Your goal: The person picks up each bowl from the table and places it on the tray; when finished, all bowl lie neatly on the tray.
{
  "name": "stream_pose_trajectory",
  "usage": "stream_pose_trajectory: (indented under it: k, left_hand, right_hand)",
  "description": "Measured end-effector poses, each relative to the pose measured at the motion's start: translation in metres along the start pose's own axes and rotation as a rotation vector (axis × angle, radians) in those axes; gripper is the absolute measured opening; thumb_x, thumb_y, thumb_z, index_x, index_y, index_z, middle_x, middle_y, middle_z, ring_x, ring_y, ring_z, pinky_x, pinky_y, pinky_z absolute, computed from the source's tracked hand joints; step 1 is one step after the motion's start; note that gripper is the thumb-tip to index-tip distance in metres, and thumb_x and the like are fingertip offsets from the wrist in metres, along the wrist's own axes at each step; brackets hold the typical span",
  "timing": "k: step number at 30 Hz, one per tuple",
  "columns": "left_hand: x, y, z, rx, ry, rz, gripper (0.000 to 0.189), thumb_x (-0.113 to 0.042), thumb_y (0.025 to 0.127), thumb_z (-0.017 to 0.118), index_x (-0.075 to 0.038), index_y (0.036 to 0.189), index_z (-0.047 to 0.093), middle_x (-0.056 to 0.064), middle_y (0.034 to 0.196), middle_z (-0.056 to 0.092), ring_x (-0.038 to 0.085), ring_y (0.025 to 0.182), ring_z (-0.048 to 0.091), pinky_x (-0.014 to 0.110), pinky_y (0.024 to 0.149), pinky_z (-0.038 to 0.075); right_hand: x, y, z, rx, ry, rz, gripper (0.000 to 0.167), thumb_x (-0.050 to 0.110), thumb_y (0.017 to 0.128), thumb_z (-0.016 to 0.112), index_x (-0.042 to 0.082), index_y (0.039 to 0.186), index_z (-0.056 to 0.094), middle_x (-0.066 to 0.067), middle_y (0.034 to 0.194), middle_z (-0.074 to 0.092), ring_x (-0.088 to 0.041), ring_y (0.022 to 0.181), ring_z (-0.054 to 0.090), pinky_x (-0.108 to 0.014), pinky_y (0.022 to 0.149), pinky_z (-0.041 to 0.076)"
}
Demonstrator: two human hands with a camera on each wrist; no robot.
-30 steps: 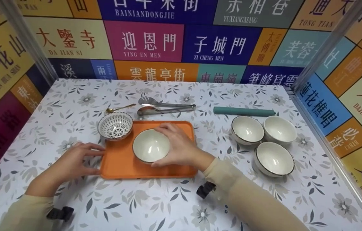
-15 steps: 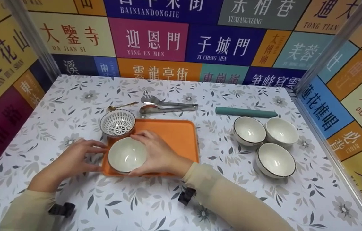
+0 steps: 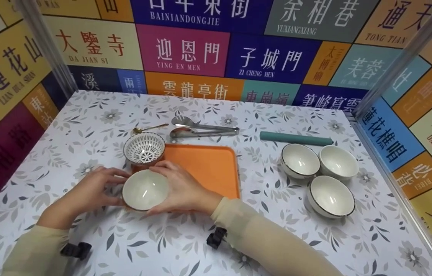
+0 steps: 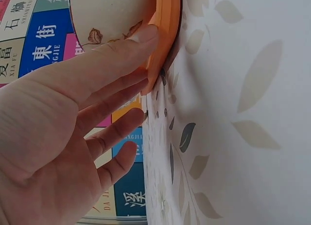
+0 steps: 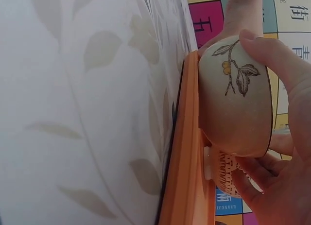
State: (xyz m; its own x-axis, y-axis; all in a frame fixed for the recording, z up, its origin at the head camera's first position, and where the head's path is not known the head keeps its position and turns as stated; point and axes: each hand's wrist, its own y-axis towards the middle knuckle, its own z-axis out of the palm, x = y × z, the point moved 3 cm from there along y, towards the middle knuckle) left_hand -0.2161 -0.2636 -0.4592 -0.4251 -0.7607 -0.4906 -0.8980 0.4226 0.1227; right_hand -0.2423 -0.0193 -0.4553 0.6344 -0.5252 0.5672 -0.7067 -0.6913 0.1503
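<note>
My right hand (image 3: pixel 185 190) grips a cream bowl (image 3: pixel 144 190) by its right side, thumb in front and fingers behind. The bowl is at the left front part of the orange tray (image 3: pixel 210 165); a leafy twig decorates its outside in the right wrist view. Beside the tray's left edge, my left hand (image 3: pixel 87 191) has loosely extended fingers. In the left wrist view, its thumb (image 4: pixel 143 35) lies against the tray rim (image 4: pixel 167 35), close to the bowl. A black-and-white patterned bowl (image 3: pixel 144 148) stands just behind, at the tray's back left corner.
Three cream bowls (image 3: pixel 331 196) cluster on the right of the flowered tablecloth. Behind them lies a green stick-like case (image 3: pixel 295 138). Metal tongs (image 3: pixel 204 128) and a small gold spoon (image 3: pixel 151 128) lie behind the tray. Printed panels wall in the table.
My right hand has carried the cream bowl left and toward the front, from the tray's middle to its left front part. My left hand has stayed by the tray's left edge.
</note>
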Motion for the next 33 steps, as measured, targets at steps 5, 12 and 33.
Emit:
stream_pose_trajectory:
  k: [5, 12, 33]
  left_hand:
    - [-0.001, 0.0, 0.0, -0.005, 0.01, 0.01, 0.053, -0.022, 0.066, 0.095, -0.009, 0.114, 0.079, 0.007, 0.124, 0.072, 0.033, 0.112, 0.061, 0.052, 0.095, 0.048]
    - [-0.001, -0.004, -0.001, 0.009, 0.024, -0.017, 0.052, -0.023, 0.066, 0.095, -0.008, 0.113, 0.079, 0.008, 0.125, 0.071, 0.034, 0.114, 0.06, 0.057, 0.097, 0.046]
    - [-0.006, 0.002, -0.003, 0.042, 0.023, -0.061, 0.052, -0.022, 0.067, 0.095, -0.004, 0.113, 0.078, 0.01, 0.126, 0.069, 0.034, 0.116, 0.058, 0.059, 0.099, 0.047]
  right_hand:
    - [0.0, -0.003, 0.0, 0.061, 0.038, -0.048, 0.117, 0.059, 0.06, 0.095, 0.016, 0.156, 0.043, 0.001, 0.156, 0.04, -0.015, 0.142, 0.041, -0.036, 0.119, 0.04]
    - [-0.006, -0.022, -0.02, 0.136, 0.037, -0.061, 0.119, 0.056, 0.066, 0.094, 0.022, 0.162, 0.032, -0.001, 0.167, 0.03, -0.017, 0.153, 0.028, -0.044, 0.125, 0.032]
    - [-0.086, -0.112, -0.122, -0.073, 0.079, 0.106, 0.045, 0.025, 0.087, 0.083, 0.011, 0.128, 0.069, -0.004, 0.129, 0.067, -0.033, 0.11, 0.065, -0.053, 0.098, 0.054]
